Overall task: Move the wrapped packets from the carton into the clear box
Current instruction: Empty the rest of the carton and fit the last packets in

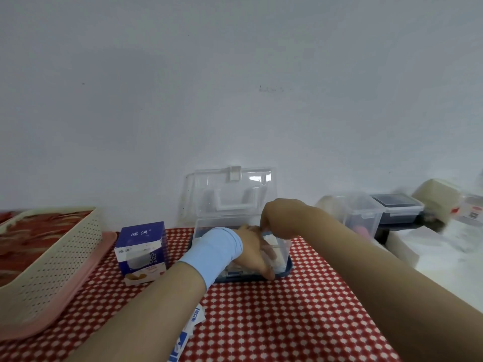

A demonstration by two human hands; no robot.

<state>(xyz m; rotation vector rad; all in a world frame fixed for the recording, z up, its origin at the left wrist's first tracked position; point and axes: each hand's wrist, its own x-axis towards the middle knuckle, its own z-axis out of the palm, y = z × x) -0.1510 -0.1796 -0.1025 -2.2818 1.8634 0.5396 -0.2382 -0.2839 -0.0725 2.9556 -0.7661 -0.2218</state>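
The clear box (283,248) with a dark blue base stands in the middle of the table, its lid (232,189) tilted open against the wall. White wrapped packets (274,242) lie inside it. My left hand (254,250), with a light blue band at the wrist, reaches into the box from the left and lies flat on the packets. My right hand (281,218) hovers over the box's back, its fingers curled down and pinching a packet's edge. The blue and white carton (141,253) stands left of the box, its top torn open.
Cream and pink perforated trays (49,273) are stacked at the left. Loose blue-printed packets (187,333) lie near the front edge under my left arm. Lidded plastic containers (376,212) and other boxes crowd the right. A red patterned cloth (274,322) covers the table.
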